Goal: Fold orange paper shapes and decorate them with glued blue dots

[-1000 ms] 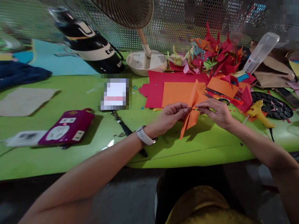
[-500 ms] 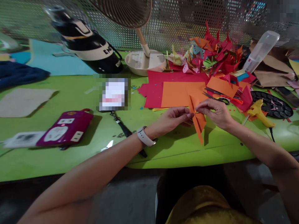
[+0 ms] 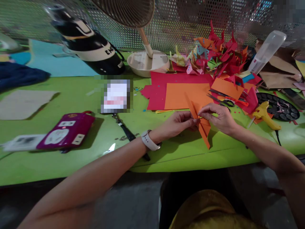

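Observation:
A folded piece of orange paper [image 3: 204,133] is held between both hands, just above the green tabletop. It has long narrow points and crossing creases. My left hand [image 3: 182,123] pinches its left side near the middle, thumb on top. From the right, my right hand [image 3: 218,117] grips the same paper near its centre with thumb and forefinger. Behind the hands lies a flat sheet of orange paper [image 3: 177,95] on larger red paper [image 3: 158,86]. Scissors [image 3: 224,101] rest close behind my right hand.
A yellow glue gun [image 3: 265,116] lies on the right beside a round black tray [image 3: 278,106]. Folded paper figures [image 3: 219,54] are heaped at the back. A fan base [image 3: 147,63], a black bottle [image 3: 95,52] and a purple power socket box [image 3: 69,130] stand further left.
The folded orange paper has tilted, its upper tip swinging left and its lower tip slightly right. Both hands keep their pinch and have shifted only a little.

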{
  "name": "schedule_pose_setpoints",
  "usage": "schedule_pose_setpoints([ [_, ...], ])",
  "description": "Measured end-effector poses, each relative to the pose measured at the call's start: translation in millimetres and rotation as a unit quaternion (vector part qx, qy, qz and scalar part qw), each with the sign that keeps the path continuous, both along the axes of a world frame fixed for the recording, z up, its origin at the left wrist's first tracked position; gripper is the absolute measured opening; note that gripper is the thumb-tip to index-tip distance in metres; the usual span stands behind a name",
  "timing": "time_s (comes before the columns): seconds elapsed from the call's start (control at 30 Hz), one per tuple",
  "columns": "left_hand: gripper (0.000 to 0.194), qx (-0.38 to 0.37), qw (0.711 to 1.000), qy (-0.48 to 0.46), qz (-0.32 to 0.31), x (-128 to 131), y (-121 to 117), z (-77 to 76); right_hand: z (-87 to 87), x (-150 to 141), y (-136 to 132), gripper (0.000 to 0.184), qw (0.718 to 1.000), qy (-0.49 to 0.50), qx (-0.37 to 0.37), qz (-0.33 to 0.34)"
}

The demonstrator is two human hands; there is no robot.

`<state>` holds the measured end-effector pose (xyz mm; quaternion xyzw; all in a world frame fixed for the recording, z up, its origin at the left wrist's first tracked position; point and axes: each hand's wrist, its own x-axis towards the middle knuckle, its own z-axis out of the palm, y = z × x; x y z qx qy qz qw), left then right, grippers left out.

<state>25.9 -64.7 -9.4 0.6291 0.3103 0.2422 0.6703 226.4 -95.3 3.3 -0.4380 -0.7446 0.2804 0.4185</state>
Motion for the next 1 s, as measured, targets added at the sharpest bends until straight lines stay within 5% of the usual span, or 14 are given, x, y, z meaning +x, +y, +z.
schedule_pose_setpoints([
  [1.0,0.030,0.002,1.000,-0.011,-0.002,3.3,-2.8,-8.1,-9.5,-7.8,0.2,0.040,0.972,0.175,-0.143,-0.057],
])
